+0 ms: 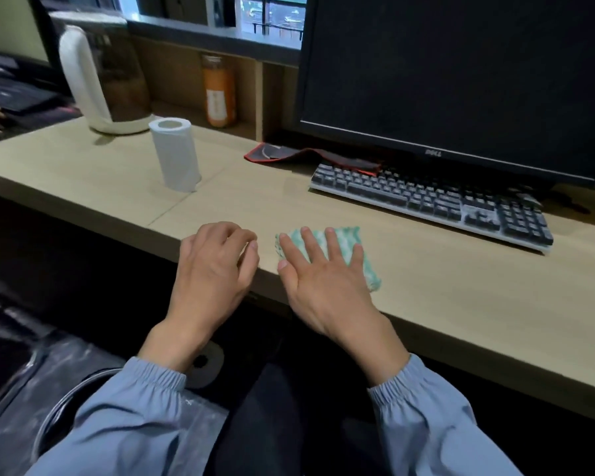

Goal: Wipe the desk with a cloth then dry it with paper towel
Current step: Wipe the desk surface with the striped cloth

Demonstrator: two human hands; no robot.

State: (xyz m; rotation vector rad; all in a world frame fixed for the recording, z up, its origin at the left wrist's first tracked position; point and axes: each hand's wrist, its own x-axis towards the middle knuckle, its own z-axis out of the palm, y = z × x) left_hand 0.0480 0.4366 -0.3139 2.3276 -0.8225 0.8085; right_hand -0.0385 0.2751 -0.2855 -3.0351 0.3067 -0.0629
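Two stages make up the task, and the first, the wiping, is judged to be the one in hand. The desk (443, 286), a long pale wood-effect top, is seen running from the left to the near right. At its back right a dark monitor (461, 73) is stood, with a keyboard (426, 201) laid just in front of it. A white kettle (100, 77) is placed at the back left. Near it, upright and well apart from both hands, the paper towel roll (176, 154) is left untouched, so drying is taken as not yet begun.

The right hand (323, 280) is laid flat on the cloth (370, 273), fingers straight and spread, pressing down rather than gripping. The left hand (213, 269) is rested at the front edge of the desk just beside it, fingers loosely curled, with nothing held. The cloth, a folded green-and-white pad, is found near the front edge, between the left hand and the keyboard.

No wet sheen can be made out on the surface, so how much has been wiped cannot be told. For the next move, steady downward pressure and broad strokes across the bare top are called for, with the keyboard and the roll kept clear of the damp cloth.
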